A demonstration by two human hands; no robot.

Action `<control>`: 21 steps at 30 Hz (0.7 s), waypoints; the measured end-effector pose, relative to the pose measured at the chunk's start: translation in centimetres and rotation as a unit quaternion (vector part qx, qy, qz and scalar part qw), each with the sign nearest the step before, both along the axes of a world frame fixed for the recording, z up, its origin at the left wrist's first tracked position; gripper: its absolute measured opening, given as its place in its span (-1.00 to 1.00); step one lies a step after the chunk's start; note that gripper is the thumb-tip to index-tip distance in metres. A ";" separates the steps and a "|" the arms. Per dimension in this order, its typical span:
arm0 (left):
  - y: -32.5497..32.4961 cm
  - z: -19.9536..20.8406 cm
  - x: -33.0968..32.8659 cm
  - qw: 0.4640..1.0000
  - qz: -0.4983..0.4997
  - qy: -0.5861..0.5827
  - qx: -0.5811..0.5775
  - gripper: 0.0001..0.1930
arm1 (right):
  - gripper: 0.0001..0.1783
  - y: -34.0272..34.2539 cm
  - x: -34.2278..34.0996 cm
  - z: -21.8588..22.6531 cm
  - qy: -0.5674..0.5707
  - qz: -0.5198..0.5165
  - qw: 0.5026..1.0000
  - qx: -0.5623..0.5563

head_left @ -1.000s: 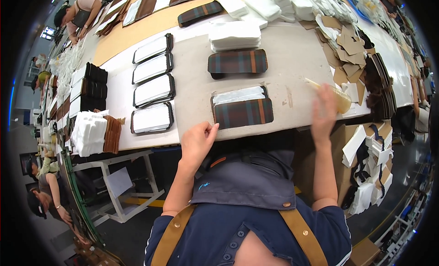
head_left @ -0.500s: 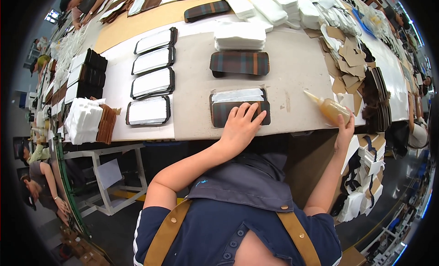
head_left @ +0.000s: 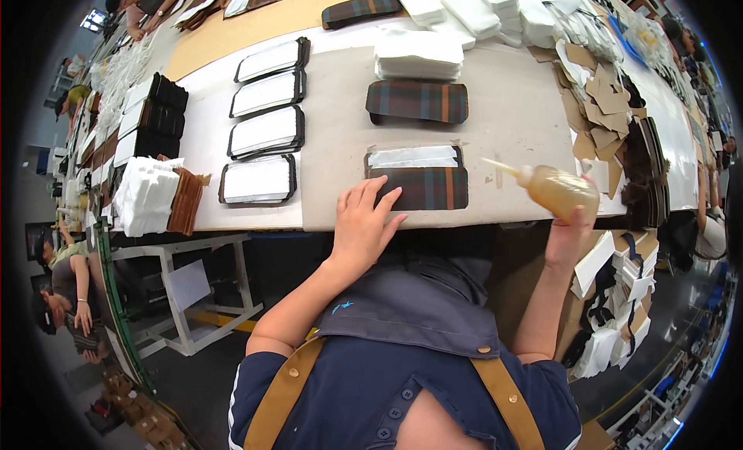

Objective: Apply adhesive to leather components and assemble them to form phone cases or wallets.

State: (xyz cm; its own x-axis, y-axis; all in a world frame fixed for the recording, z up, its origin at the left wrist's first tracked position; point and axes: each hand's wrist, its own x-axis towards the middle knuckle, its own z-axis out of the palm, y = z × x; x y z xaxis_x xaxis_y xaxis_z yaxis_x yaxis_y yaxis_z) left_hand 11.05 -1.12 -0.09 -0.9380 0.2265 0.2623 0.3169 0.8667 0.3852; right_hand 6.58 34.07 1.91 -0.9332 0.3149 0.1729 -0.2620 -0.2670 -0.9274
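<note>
In front of me lies a plaid fabric piece [head_left: 429, 191] in dark brown, teal and orange, with a white strip [head_left: 410, 159] and a black edge showing along its far side. My left hand [head_left: 365, 218], fingers spread, rests at its left edge and holds nothing. To the right, my right hand [head_left: 571, 229] is wrapped round a clear squeeze bottle [head_left: 561, 193] of yellowish liquid. The bottle is tilted, its pointed nozzle aimed left toward the plaid piece but apart from it. Beyond lies another folded plaid piece [head_left: 418, 102].
Left of me runs a row of white-topped black-edged stacks [head_left: 259, 179]. Farther left stand white pads [head_left: 143, 195] and brown pieces [head_left: 187, 202]. A white stack [head_left: 418, 55] sits behind the plaid pieces. Cardboard scraps [head_left: 604, 102] and dark brown pieces [head_left: 644, 171] lie at right. Other people work nearby.
My left hand has slid left, off the middle of the plaid piece to its edge. My right hand has lifted the bottle and tipped its nozzle leftward, closer to the piece.
</note>
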 end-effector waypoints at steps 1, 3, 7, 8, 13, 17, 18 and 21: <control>-0.1 0.0 -0.1 1.000 -0.003 0.000 0.001 -0.55 | -0.16 -1.6 0.4 0.1 0.020 0.000 0.997 0.076; -0.2 0.3 -0.2 1.000 0.002 -0.008 0.011 -0.59 | -0.23 -4.0 1.3 0.0 0.044 -0.013 0.987 0.151; -0.4 0.5 -0.6 1.000 -0.005 -0.010 0.017 -0.61 | -0.28 -5.7 3.3 -1.6 0.051 -0.056 0.976 0.205; -0.4 0.5 -0.6 1.000 -0.005 -0.006 0.015 -0.61 | -0.26 -6.0 3.5 -1.8 0.050 -0.077 0.971 0.221; -0.4 0.3 -0.6 1.000 -0.005 -0.001 0.021 -0.62 | -0.30 -6.5 3.7 -2.1 0.046 -0.073 0.967 0.239; -0.4 0.3 -0.6 1.000 -0.005 0.001 0.022 -0.62 | -0.32 -6.6 3.7 -2.3 0.059 -0.072 0.960 0.264; -0.4 0.2 -0.6 1.000 -0.004 0.001 0.022 -0.62 | -0.32 -6.7 3.7 -2.3 0.059 -0.073 0.958 0.271; -0.4 0.2 -0.6 1.000 -0.001 -0.001 0.020 -0.62 | -0.35 -6.9 3.6 -2.3 0.072 -0.071 0.949 0.299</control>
